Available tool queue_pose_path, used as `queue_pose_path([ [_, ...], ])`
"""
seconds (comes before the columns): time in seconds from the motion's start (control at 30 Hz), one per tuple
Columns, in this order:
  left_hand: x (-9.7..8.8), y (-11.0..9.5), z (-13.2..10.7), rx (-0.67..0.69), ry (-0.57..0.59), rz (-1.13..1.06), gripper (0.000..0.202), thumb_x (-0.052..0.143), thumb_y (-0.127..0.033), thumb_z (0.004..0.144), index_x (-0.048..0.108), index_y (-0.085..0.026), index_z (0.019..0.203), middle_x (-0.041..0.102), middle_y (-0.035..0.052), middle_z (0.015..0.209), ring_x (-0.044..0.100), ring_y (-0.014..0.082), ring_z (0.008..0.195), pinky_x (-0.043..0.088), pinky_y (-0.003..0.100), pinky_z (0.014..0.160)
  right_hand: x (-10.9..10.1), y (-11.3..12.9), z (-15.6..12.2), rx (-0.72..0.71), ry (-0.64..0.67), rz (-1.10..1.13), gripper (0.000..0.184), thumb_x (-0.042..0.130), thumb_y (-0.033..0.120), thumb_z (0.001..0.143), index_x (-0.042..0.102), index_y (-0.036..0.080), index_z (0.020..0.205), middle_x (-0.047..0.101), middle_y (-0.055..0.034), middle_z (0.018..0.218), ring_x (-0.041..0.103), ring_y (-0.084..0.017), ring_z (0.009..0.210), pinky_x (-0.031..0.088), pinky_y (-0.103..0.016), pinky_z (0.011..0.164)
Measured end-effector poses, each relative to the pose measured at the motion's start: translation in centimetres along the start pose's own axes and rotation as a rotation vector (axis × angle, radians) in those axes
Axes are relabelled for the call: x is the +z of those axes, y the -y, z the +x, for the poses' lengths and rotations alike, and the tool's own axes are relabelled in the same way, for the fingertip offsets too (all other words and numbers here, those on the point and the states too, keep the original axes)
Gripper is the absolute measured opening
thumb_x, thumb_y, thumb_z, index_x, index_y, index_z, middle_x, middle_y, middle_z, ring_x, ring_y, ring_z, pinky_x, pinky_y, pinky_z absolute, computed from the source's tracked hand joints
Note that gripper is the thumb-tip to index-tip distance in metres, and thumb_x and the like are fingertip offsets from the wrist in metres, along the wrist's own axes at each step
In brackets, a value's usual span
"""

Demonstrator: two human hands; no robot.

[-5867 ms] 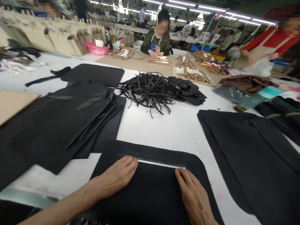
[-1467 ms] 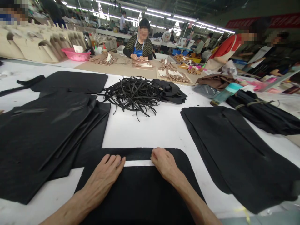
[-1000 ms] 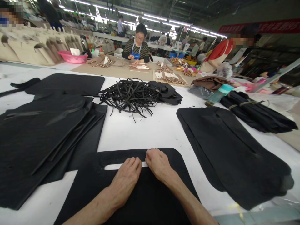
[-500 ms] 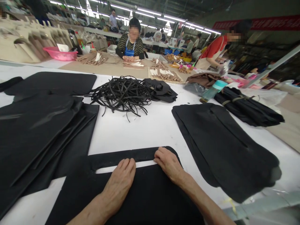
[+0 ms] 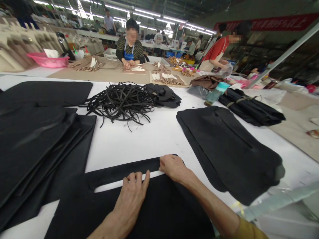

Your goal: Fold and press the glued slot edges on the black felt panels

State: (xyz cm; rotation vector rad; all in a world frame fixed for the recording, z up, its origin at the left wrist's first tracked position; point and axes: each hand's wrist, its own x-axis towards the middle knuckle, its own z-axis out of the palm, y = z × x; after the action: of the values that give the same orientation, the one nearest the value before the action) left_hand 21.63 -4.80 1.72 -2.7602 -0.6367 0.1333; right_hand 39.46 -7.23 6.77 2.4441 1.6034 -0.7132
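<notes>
A black fabric piece (image 5: 169,212) with rounded corners and a long narrow slot (image 5: 109,186) lies on the white table (image 5: 154,139) right in front of me. My left hand (image 5: 132,194) lies flat on it, fingertips at the slot's near edge. Just right of it, my right hand (image 5: 173,167) rests knuckles up at the slot's right end. Its fingers curl onto the thin strip (image 5: 119,169) of fabric beyond the slot, and the fingertips are hidden.
A stack of black pieces (image 5: 37,142) lies left, another (image 5: 224,146) right. A heap of black strips (image 5: 119,101) sits mid-table, with a teal-capped bottle (image 5: 215,93) and rolled black bundle (image 5: 251,108) beyond. A person in a striped top (image 5: 129,49) works opposite.
My left hand slid right along the slot and now lies close beside my right hand. The right hand came in from the piece's right side earlier. The view has swung right.
</notes>
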Motion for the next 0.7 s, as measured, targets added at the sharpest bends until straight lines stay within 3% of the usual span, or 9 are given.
queue_pose_path([
  [0.13,-0.4,-1.0,1.3,-0.02,0.103,0.101,0.072,0.042,-0.002,0.078,0.023,-0.039,0.138,0.055,0.0051,0.076,0.056,0.0217,0.063,0.044,0.029,0.05,0.1,-0.6,0.2,0.054,-0.024,0.013,0.017,0.06,0.027,0.073,0.068,0.016,0.085,0.07,-0.0111,0.089,0.064,-0.025,0.087,0.039,-0.03,0.067],
  [0.27,0.6,-2.0,1.7,0.022,0.071,0.322,0.077,0.043,-0.01,0.079,0.004,-0.032,0.142,0.056,0.0056,0.072,0.055,0.0236,0.06,0.043,0.037,0.054,0.5,-2.1,0.3,0.084,-0.034,0.036,0.021,0.063,0.034,0.071,0.067,0.018,0.085,0.07,-0.0084,0.085,0.064,-0.024,0.084,0.037,-0.029,0.063],
  [0.47,1.0,-2.5,1.1,0.0,-0.043,0.383,0.079,0.046,-0.014,0.078,0.004,-0.029,0.143,0.057,0.0057,0.075,0.054,0.0256,0.062,0.043,0.043,0.06,0.6,-3.7,0.3,0.1,-0.011,0.071,0.012,0.064,0.031,0.069,0.066,0.021,0.077,0.068,-0.0022,0.075,0.062,-0.018,0.075,0.032,-0.026,0.057],
  [0.63,0.4,-2.7,1.2,-0.039,-0.014,0.337,0.077,0.046,-0.013,0.08,0.006,-0.033,0.142,0.058,0.0064,0.076,0.056,0.0261,0.064,0.043,0.044,0.061,0.6,-3.9,0.7,0.104,0.011,0.049,0.01,0.066,0.03,0.067,0.064,0.022,0.073,0.069,0.0001,0.075,0.062,-0.016,0.073,0.033,-0.024,0.056],
  [0.7,0.2,-2.8,1.5,-0.056,-0.011,0.293,0.074,0.045,-0.013,0.082,0.007,-0.034,0.142,0.059,0.0071,0.076,0.057,0.0266,0.066,0.044,0.044,0.061,0.6,-3.6,0.3,0.116,-0.016,-0.011,0.008,0.063,0.025,0.071,0.064,0.021,0.077,0.07,-0.0035,0.083,0.063,-0.019,0.079,0.034,-0.026,0.06],
])
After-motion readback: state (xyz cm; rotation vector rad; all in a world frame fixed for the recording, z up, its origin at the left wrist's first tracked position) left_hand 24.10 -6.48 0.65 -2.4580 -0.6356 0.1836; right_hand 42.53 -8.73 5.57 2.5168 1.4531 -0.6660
